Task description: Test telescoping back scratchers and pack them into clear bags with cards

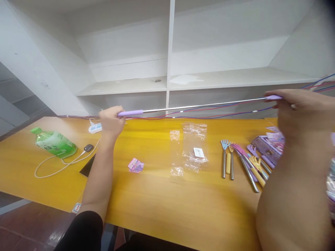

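Observation:
A long thin metal rod (204, 105) with purple ends stretches nearly level above the table's back edge. My left hand (112, 120) is wrapped round its purple handle. At the right, my right hand (295, 108) grips the purple piece at the other end. Below the rod, clear plastic bags (175, 153) lie on the table, one with a white label (199, 152). Small purple cards (136, 165) are fanned out to their left. Several hand-shaped scratchers with metal or coloured handles, including a blue one (224, 158), lie at the right.
A green bottle (56, 143) lies on its side at the left of the wooden table (157, 202), near a white cable (43, 174) and power strip (95, 128). White shelves (125, 85) stand behind. Purple packages (267, 150) are at the right; red and blue wires run along the back.

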{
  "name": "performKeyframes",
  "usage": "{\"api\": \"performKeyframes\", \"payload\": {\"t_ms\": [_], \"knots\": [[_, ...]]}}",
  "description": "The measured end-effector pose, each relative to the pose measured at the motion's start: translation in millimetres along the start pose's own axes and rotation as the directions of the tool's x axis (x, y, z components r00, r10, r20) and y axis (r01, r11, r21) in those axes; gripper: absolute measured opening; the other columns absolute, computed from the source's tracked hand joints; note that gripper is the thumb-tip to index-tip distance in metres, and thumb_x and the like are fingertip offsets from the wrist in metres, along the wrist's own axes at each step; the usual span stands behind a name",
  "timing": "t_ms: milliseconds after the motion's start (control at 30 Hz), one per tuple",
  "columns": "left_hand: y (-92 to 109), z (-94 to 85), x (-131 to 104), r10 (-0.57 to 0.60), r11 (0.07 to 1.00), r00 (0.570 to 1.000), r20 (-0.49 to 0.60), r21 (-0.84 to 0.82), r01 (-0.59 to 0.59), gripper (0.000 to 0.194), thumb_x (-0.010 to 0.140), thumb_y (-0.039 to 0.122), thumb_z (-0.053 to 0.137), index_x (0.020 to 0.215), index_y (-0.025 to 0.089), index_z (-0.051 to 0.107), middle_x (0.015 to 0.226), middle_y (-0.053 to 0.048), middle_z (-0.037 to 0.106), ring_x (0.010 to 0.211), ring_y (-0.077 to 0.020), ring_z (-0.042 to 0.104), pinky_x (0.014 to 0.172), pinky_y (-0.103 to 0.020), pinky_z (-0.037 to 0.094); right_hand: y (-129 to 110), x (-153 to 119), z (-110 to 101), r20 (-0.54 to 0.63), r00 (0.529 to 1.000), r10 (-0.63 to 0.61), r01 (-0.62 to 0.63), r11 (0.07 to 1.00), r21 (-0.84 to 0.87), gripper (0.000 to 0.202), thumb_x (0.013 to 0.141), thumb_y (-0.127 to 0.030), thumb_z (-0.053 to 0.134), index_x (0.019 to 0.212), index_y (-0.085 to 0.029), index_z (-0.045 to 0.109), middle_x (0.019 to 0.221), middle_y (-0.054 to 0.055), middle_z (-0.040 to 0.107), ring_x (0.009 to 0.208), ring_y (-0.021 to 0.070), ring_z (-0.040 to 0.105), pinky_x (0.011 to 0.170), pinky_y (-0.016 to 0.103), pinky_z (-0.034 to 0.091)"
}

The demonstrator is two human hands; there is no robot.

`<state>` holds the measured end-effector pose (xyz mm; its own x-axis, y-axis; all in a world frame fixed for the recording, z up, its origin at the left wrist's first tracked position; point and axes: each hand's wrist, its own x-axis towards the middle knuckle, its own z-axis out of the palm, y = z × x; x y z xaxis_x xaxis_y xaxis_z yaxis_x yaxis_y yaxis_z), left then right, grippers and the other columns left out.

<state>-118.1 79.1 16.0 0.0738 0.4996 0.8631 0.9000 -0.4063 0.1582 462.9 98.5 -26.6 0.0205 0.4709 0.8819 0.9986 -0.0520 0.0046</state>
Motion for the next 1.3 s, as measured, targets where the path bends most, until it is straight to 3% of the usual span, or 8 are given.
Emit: {"api": "performKeyframes", "payload": {"t_ms": [100,233,300,433,633,800,933,1300], "knots": [[19,17.3,-7,0.037,0.999,0.999,0.035,-0.021,-0.036,0.024,0.071,0.008,0.058,0.057,0.021,0.043,0.054,0.002,0.044,0.055,-0.0138,0.041,0.059,-0.031,0.028,-42,4,-2,0.065,0.993,-0.098,0.085,0.98,0.182,0.029,0.099,-0.016,0.061,0.113,-0.026,0.085,0.111,0.008,0.085,0.101,0.0191,0.08,0.08,0.027,0.053],[18,21.9,-10,0.086,0.994,0.995,-0.043,-0.063,-0.089,0.023,0.069,0.005,0.057,0.057,0.02,0.044,0.053,0.004,0.038,0.053,-0.0127,0.036,0.057,-0.031,0.025,-62,3,-8,0.094,0.986,-0.14,0.106,0.949,0.298,0.035,0.097,-0.01,0.057,0.113,-0.026,0.083,0.109,0.006,0.086,0.099,0.017,0.081,0.084,0.024,0.054],[16,19.0,-8,0.091,0.992,0.994,-0.061,-0.076,-0.096,0.022,0.068,0.006,0.057,0.058,0.02,0.045,0.053,0.004,0.038,0.052,-0.0125,0.035,0.056,-0.031,0.024,-64,3,-10,0.105,0.986,-0.129,0.094,0.952,0.293,0.034,0.098,-0.01,0.057,0.113,-0.025,0.084,0.107,0.006,0.086,0.098,0.0167,0.081,0.085,0.024,0.055],[14,13.8,-5,-0.001,0.999,1.0,-0.027,-0.037,0.0,0.022,0.066,0.005,0.057,0.056,0.02,0.044,0.052,0.004,0.035,0.052,-0.0125,0.034,0.057,-0.032,0.024,-66,3,-12,0.118,0.987,-0.112,0.077,0.961,0.266,0.033,0.099,-0.011,0.057,0.113,-0.025,0.084,0.107,0.006,0.086,0.1,0.0169,0.081,0.084,0.026,0.054],[15,12.1,-5,0.001,0.999,1.0,-0.028,-0.043,-0.002,0.021,0.067,0.005,0.057,0.056,0.02,0.048,0.052,0.004,0.035,0.053,-0.0125,0.034,0.058,-0.032,0.025,-73,1,-9,0.027,0.984,-0.178,0.164,0.948,0.271,0.032,0.1,-0.014,0.054,0.108,-0.025,0.083,0.105,0.005,0.086,0.097,0.0176,0.081,0.077,0.026,0.051],[35,25.4,-14,0.056,0.996,0.998,0.043,-0.074,-0.053,0.023,0.069,0.007,0.058,0.056,0.02,0.043,0.054,0.003,0.04,0.053,-0.0127,0.035,0.057,-0.031,0.025,-111,-3,-17,0.068,0.964,-0.258,0.233,0.937,0.262,0.038,0.099,-0.009,0.049,0.114,-0.026,0.08,0.11,0.002,0.086,0.092,0.0127,0.076,0.069,0.025,0.041],[46,33.5,-21,-0.039,0.995,0.999,0.034,-0.093,0.042,0.027,0.072,0.006,0.056,0.056,0.02,0.04,0.052,0.003,0.036,0.053,-0.0128,0.035,0.056,-0.031,0.025,-135,-5,-25,0.067,0.96,-0.273,0.248,0.934,0.258,0.039,0.098,-0.006,0.047,0.11,-0.025,0.079,0.114,0.002,0.085,0.09,0.0114,0.073,0.068,0.026,0.038],[55,25.1,-23,-0.028,0.994,1.0,0.009,-0.108,0.029,0.029,0.074,0.005,0.056,0.057,0.02,0.038,0.054,0.004,0.031,0.055,-0.012,0.028,0.056,-0.031,0.024,-130,-1,-41,0.046,0.965,-0.259,0.242,0.941,0.236,0.041,0.098,-0.007,0.047,0.111,-0.027,0.08,0.107,-0.001,0.085,0.082,0.0119,0.07,0.067,0.028,0.037]]}}
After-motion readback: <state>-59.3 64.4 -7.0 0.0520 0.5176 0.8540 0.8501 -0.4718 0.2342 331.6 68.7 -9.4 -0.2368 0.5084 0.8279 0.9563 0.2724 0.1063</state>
